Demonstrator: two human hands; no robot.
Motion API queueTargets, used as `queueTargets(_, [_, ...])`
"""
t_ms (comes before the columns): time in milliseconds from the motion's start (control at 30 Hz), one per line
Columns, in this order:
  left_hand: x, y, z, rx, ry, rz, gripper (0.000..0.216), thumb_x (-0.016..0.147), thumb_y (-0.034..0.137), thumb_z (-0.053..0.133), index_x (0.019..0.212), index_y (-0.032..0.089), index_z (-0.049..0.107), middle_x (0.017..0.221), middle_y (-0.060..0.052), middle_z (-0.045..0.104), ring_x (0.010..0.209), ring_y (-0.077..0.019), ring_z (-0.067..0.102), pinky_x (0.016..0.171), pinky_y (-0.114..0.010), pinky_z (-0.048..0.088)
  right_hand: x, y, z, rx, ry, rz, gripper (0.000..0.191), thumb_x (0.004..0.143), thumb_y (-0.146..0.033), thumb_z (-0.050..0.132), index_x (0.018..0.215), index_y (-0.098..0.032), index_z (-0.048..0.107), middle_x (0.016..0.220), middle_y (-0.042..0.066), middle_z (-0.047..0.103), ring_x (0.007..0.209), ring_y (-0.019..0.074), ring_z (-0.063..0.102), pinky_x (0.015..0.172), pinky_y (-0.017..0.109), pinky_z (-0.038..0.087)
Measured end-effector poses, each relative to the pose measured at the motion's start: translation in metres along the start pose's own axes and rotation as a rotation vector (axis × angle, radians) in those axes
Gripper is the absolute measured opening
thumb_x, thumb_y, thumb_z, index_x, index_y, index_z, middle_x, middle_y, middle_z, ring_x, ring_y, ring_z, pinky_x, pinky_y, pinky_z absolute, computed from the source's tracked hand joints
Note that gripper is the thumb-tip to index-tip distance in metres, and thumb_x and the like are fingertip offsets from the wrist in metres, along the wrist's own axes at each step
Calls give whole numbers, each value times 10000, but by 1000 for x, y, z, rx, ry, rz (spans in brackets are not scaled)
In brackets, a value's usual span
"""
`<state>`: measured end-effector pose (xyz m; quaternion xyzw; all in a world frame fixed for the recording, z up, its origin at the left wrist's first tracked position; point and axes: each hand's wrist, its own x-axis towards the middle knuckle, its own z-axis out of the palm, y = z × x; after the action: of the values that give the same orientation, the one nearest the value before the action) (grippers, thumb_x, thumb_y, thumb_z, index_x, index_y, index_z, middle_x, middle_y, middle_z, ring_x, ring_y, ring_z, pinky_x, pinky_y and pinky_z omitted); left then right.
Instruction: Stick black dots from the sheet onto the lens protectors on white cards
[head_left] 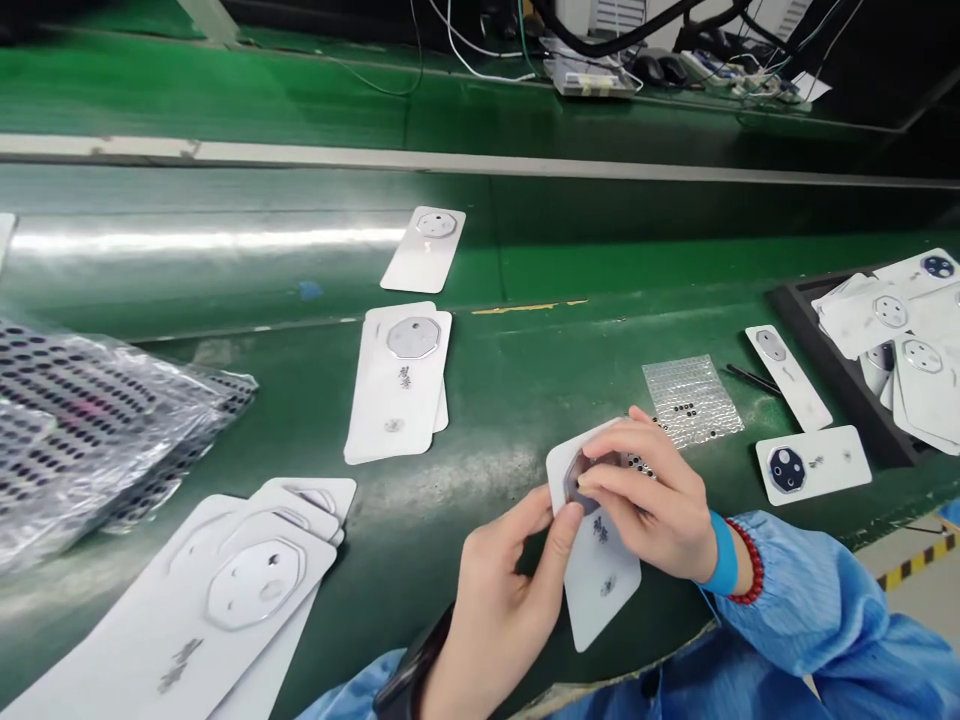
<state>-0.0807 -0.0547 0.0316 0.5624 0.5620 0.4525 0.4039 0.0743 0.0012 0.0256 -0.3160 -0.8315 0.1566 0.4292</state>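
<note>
White glossy rounded card [600, 590] pinched in left hand [502, 600] fingers; right hand [660, 510] fingers pinch octagonal insert [576, 478].

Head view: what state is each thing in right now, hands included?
White card-like back panel, held tilted in both hands.
Left hand, grip closed on the panel's edge.
Right hand, fingers pressing its dark octagonal plate.
Central white panel stack, lying flat, untouched.
Clear lens sheet, flat on green belt.
Black tray, holding loose panels.
</note>
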Motion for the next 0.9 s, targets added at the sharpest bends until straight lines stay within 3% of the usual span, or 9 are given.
queueTargets(300, [-2, 0, 0, 13, 32, 26, 177, 878, 161, 577, 980, 196, 717, 613, 47, 622, 503, -83, 540, 504, -149, 450, -8, 5, -9, -227, -129, -243, 271, 948, -86, 428, 1061, -173, 657, 1032, 64, 739, 1086, 155, 659, 1151, 360, 367])
queueTargets(500, [-1, 0, -2, -12, 74, 0, 149, 882, 177, 561, 743, 166, 614, 553, 53, 551, 481, -79, 495, 464, -143, 422, -7, -3, -10, -384, -144, -340, 367, 975, -91, 325, 1098, -66, 670, 1073, 130, 734, 1137, 184, 645, 1137, 370, 382])
queueTargets(633, [0, 0, -1, 50, 91, 41, 184, 880, 163, 560, 698, 160, 582, 558, 46, 553, 486, -72, 482, 477, -140, 419, -9, -11, -10, -449, -212, -332, 362, 962, -62, 336, 1105, -38, 668, 1104, 139, 725, 1141, 207, 641, 1079, 356, 447])
queueTargets(767, [1, 2, -2, 6, 87, 31, 169, 876, 172, 571, 713, 159, 611, 530, 55, 530, 464, -64, 455, 445, -136, 388, -8, -7, -11, -316, -222, -278, 334, 936, -43, 371, 1092, -35, 667, 1127, 162, 704, 1152, 230, 622, 1018, 385, 504])
queueTargets(900, [5, 4, -5, -129, 112, -53, 149, 860, 186, 592, 724, 170, 651, 541, 53, 597, 455, -62, 477, 425, -123, 385, -7, 1, -11, -18, -165, -110, 345, 918, -61, 452, 1212, -115, 624, 1335, 175, 559, 1270, 258, 530, 1029, 454, 497])
